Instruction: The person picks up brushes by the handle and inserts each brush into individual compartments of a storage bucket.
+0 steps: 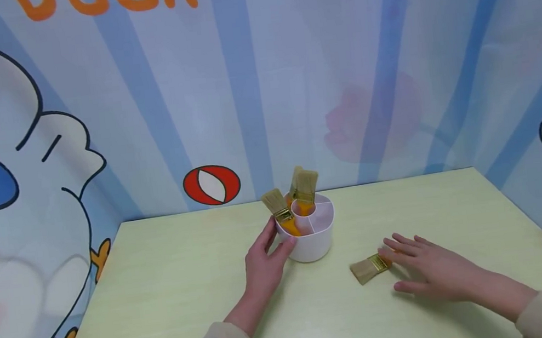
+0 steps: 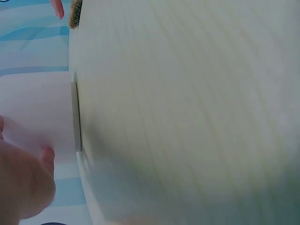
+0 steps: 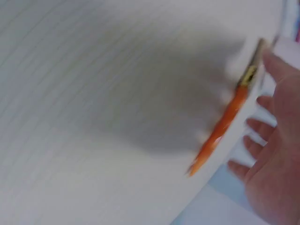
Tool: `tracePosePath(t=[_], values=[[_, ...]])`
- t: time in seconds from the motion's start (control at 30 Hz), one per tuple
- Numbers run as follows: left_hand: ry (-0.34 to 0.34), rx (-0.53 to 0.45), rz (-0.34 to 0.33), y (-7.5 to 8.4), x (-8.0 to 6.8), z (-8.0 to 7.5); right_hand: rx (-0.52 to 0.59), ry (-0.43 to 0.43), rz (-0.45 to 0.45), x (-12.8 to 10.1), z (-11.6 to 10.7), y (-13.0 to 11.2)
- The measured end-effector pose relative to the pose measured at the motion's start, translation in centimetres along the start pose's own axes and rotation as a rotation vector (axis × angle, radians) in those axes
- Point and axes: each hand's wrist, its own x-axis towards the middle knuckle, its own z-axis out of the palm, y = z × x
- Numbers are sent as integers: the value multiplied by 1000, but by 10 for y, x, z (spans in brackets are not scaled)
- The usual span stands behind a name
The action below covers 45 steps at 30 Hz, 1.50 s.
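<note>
While left hand (image 1: 264,266) steadies white holder (image 1: 312,242), two brushes (image 1: 303,187) stand inside.

The holder (image 1: 310,236) stands on the desk (image 1: 174,289), toward its far edge and about midway across. Two brushes stand inside the holder with their bristles up: one brush (image 1: 279,208) in its left compartment, the other brush (image 1: 304,186) further back, near the middle tube. The left hand (image 1: 263,266) lies against the holder's left side, touching its wall, fingers reaching up toward the rim. To the right of the holder and nearer the desk's front edge, a third brush (image 1: 369,267) lies flat on the desk, bristles pointing left. The right hand (image 1: 427,268) rests over that brush's handle end, further right of the holder.
</note>
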Motion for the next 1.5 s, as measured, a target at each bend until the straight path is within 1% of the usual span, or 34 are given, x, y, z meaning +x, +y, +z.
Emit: tracePosePath(t=[0.1, 0.17, 0.23, 0.3, 0.33, 0.4, 0.5, 0.57, 0.63, 0.83, 0.97, 1.03, 1.1, 1.17, 1.23, 1.33, 1.5], values=[[-6, -7, 0, 0, 0, 0, -50, 29, -107, -6, 4, 11], [-8, -9, -5, 1, 0, 1, -84, 53, -158, -9, 7, 17], [-8, -6, -8, 1, -1, 1, -95, 73, -183, -11, 9, 19], [-7, 0, 3, 1, -1, 1, -91, 79, -184, -10, 11, 20], [-6, 2, 1, 1, -1, 0, -78, 76, -175, -10, 12, 19], [-7, 4, -1, 2, -2, 0, -33, 49, -124, -9, 12, 15], [-4, 9, -1, 2, -2, -1, 37, -13, -17, -6, 11, 4], [0, 13, -1, 3, -1, -1, 51, -41, 47, -4, 10, -5], [7, 22, 2, 2, -1, -1, 33, -44, 83, -2, 11, -14], [16, 24, -22, 1, 0, 0, -65, -49, 152, 2, 14, -35], [16, 26, -21, 0, 0, 2, -91, -85, 175, 2, 11, -43], [14, 26, -20, 0, 0, 2, -78, -109, 190, 3, 7, -43], [12, 22, -20, 0, 1, 2, -48, -123, 206, 5, 2, -40], [9, 15, -19, 1, 1, 2, 24, -116, 220, 6, -5, -33], [7, 9, -19, 1, 1, 2, 106, -81, 201, 6, -11, -24], [7, 8, -21, 1, 1, 1, 175, -17, 136, 4, -13, -5], [5, 14, -12, 0, 2, -1, 154, 38, 50, 0, -1, 20]])
